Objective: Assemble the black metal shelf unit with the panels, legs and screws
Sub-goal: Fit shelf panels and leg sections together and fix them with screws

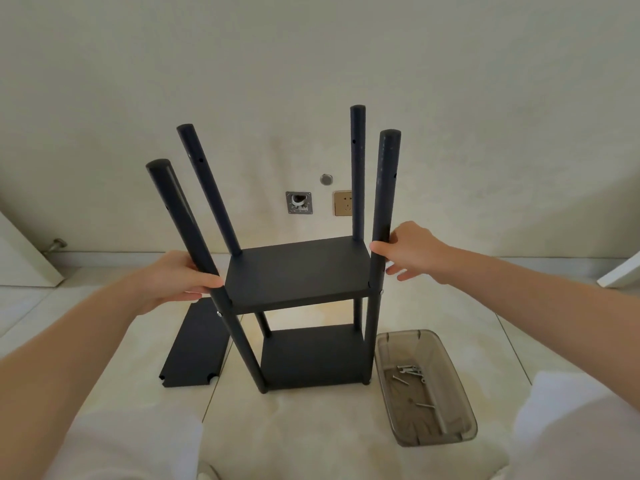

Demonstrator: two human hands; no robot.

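- White sleeves (571,427) frame the bottom corners, both forearms reaching forward over the pale tiled floor (311,427).
- Left hand (173,278) is on the near-left leg (194,244), thumb in front of the tube and fingers wrapped behind it, just above the upper panel (298,275).
- Right hand (412,251) pinches the near-right leg (384,209) with thumb and forefinger; the other fingers spread loose beside it.
- Shelf unit (304,306) stands upright on the floor, four legs rising past two fitted panels, the lower panel (311,358) near the floor.
- One loose black panel (194,348) lies flat to its left.
- Smoky plastic tray (450,431) sits to its right, with screws (410,372) inside.
- Wall socket (343,202) shows behind.
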